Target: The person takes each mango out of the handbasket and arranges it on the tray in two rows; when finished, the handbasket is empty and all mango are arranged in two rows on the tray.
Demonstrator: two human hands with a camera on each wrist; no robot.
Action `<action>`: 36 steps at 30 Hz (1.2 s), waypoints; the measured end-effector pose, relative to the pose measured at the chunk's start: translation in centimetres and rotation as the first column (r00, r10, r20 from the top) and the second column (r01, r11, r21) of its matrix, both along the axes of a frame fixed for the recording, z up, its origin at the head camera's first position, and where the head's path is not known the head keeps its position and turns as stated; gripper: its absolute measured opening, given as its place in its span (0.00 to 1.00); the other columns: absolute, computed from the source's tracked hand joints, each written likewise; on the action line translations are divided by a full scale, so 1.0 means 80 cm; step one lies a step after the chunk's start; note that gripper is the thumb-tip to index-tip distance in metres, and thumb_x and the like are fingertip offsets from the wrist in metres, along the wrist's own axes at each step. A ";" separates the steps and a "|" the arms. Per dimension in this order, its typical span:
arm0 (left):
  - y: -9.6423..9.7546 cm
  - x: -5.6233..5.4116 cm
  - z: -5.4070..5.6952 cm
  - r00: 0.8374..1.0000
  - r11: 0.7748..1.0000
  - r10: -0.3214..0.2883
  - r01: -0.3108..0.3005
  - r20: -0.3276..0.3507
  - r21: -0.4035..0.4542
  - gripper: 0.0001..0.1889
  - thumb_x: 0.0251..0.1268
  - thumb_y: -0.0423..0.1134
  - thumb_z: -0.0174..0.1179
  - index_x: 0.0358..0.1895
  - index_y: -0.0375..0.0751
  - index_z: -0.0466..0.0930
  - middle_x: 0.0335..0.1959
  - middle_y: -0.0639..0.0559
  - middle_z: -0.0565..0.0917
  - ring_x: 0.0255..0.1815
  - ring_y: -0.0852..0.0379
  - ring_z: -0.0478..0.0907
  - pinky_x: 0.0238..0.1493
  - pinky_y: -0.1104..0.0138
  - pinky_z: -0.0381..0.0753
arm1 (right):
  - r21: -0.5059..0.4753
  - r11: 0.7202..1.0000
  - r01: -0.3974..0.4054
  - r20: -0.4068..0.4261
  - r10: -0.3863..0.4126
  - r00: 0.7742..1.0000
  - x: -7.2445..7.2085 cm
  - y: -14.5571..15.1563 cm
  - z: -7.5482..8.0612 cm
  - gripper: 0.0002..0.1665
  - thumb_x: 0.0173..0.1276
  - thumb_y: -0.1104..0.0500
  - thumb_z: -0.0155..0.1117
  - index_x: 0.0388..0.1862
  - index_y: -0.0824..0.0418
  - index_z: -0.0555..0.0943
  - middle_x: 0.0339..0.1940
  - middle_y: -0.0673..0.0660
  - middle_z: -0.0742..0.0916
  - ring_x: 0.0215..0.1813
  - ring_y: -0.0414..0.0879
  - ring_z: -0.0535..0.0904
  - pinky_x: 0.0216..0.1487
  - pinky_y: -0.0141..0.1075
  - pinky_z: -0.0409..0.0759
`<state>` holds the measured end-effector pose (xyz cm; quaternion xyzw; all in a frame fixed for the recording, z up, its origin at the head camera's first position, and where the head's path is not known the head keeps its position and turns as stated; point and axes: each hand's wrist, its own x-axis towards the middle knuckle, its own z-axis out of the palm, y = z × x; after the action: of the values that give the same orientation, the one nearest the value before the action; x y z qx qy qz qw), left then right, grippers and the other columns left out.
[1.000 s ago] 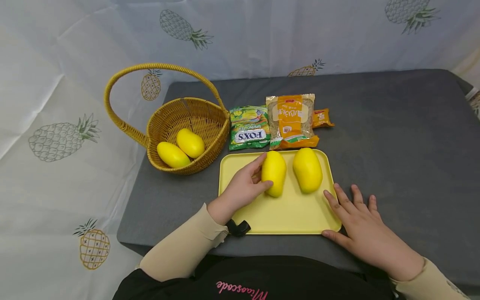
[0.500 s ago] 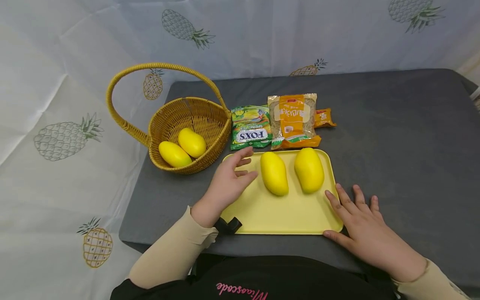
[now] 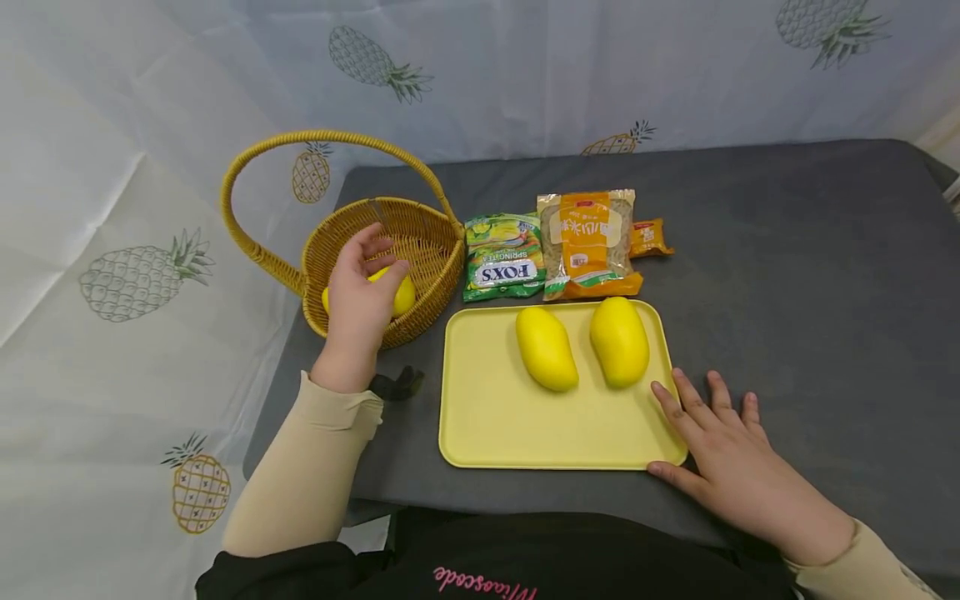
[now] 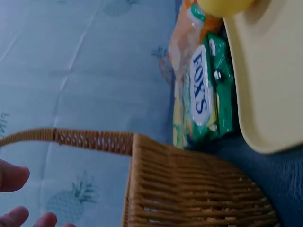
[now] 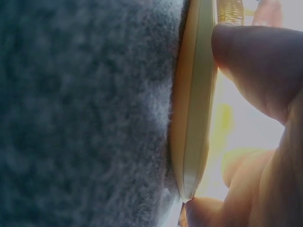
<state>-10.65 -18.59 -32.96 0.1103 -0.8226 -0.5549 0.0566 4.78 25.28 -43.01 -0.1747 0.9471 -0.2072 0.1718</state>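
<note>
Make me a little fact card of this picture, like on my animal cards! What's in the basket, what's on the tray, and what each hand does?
Left hand: at the basket, holding nothing
Right hand: touching the tray's right edge
In basket: yellow fruit, partly hidden; can't count it
On tray: two mangoes
Behind tray: green pack, bigger bag, small orange packet

from afar i see two mangoes (image 3: 547, 348) on the tray (image 3: 510, 425), three packets (image 3: 587, 250) behind it, the basket (image 3: 438, 287) behind-left of it.
</note>
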 end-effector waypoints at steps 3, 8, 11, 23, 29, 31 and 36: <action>-0.016 -0.012 -0.004 0.995 0.996 0.088 -0.089 0.038 0.009 0.37 0.81 0.37 0.67 0.87 0.54 0.64 0.79 0.49 0.74 0.77 0.52 0.74 0.77 0.57 0.76 | 0.000 1.000 0.000 0.001 0.000 1.000 0.000 0.000 -0.001 0.64 0.73 0.32 0.73 0.95 0.48 0.50 0.95 0.66 0.49 0.90 0.81 0.38 0.80 0.83 0.27; -0.035 -0.027 -0.016 0.984 0.991 0.129 -0.133 0.122 0.023 0.44 0.81 0.38 0.67 0.91 0.60 0.54 0.88 0.54 0.64 0.87 0.52 0.63 0.83 0.56 0.71 | -0.001 1.000 0.000 -0.002 0.000 1.000 0.000 0.000 -0.002 0.64 0.73 0.32 0.74 0.95 0.48 0.50 0.95 0.66 0.49 0.89 0.82 0.38 0.79 0.83 0.28; -0.041 -0.034 -0.021 0.975 0.992 0.120 -0.124 0.184 0.010 0.48 0.80 0.37 0.67 0.93 0.61 0.48 0.91 0.54 0.57 0.91 0.50 0.55 0.86 0.55 0.67 | -0.002 1.000 0.000 -0.004 0.000 1.000 0.000 0.000 -0.002 0.64 0.73 0.32 0.74 0.95 0.48 0.50 0.94 0.67 0.50 0.89 0.82 0.39 0.79 0.84 0.28; -0.040 -0.055 -0.023 0.927 0.879 0.010 0.170 0.374 -0.446 0.49 0.77 0.43 0.70 0.92 0.47 0.51 0.85 0.36 0.67 0.80 0.34 0.70 0.79 0.41 0.73 | 0.002 1.000 -0.002 -0.004 0.002 1.000 -0.001 0.001 -0.002 0.64 0.72 0.33 0.75 0.95 0.49 0.51 0.94 0.67 0.51 0.89 0.83 0.39 0.79 0.84 0.29; -0.040 -0.058 -0.030 0.925 0.825 -0.013 0.224 0.379 -0.519 0.45 0.75 0.41 0.71 0.90 0.45 0.58 0.84 0.35 0.70 0.80 0.33 0.69 0.78 0.40 0.74 | 0.001 1.000 -0.005 0.009 0.005 1.000 -0.002 0.001 -0.002 0.64 0.72 0.32 0.74 0.95 0.49 0.51 0.95 0.66 0.49 0.89 0.82 0.38 0.79 0.83 0.27; -0.040 -0.059 -0.030 0.928 0.819 -0.019 0.228 0.373 -0.527 0.45 0.75 0.41 0.72 0.90 0.45 0.59 0.84 0.35 0.70 0.80 0.33 0.69 0.77 0.40 0.74 | -0.002 1.000 -0.007 0.004 0.007 1.000 -0.002 0.001 -0.002 0.64 0.72 0.32 0.74 0.95 0.49 0.51 0.95 0.66 0.49 0.89 0.82 0.38 0.79 0.83 0.27; -0.039 -0.060 -0.029 0.933 0.807 -0.027 0.232 0.359 -0.542 0.44 0.75 0.43 0.71 0.89 0.44 0.61 0.83 0.36 0.71 0.80 0.33 0.69 0.77 0.40 0.73 | -0.006 1.000 -0.008 -0.008 0.008 1.000 -0.002 0.001 -0.004 0.65 0.72 0.32 0.75 0.95 0.49 0.51 0.94 0.66 0.49 0.89 0.82 0.38 0.79 0.84 0.28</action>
<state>-15.41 -21.73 -35.30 0.1232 -0.9546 -0.2555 -0.0915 4.60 25.40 -43.29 -0.1798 0.9465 -0.2088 0.1681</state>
